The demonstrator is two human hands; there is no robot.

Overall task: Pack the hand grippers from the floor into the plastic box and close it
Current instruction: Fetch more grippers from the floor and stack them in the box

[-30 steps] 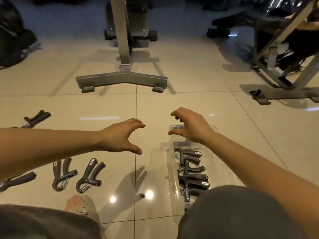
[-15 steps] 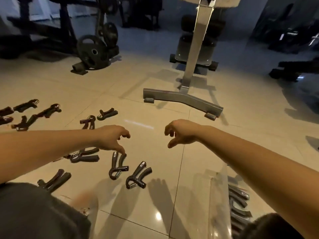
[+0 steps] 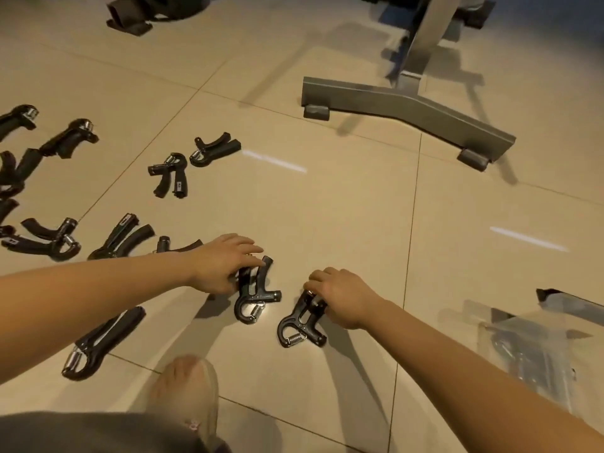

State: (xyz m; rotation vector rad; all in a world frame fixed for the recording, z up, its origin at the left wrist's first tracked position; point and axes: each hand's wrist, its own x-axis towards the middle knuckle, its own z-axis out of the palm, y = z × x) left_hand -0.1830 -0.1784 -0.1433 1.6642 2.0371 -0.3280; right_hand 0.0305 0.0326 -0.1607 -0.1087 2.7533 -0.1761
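Two black hand grippers lie on the tiled floor in front of me. My left hand (image 3: 222,261) curls over the handles of the left hand gripper (image 3: 253,297). My right hand (image 3: 340,295) grips the handle end of the right hand gripper (image 3: 302,322). Both grippers still rest on the floor. Several more hand grippers lie scattered to the left, one near my foot (image 3: 98,344), a pair farther off (image 3: 170,174). The clear plastic box (image 3: 536,351) sits at the right edge, open, with dark grippers showing blurred inside.
A grey metal rack foot (image 3: 405,109) crosses the floor ahead, its upright post rising at the top right. My bare foot (image 3: 186,387) and knee fill the bottom left. A dark piece of gym gear (image 3: 130,18) lies at the top left.
Both hands dropped from mid-air onto the two nearest hand grippers and closed on them. My view swung left and down, away from the box.
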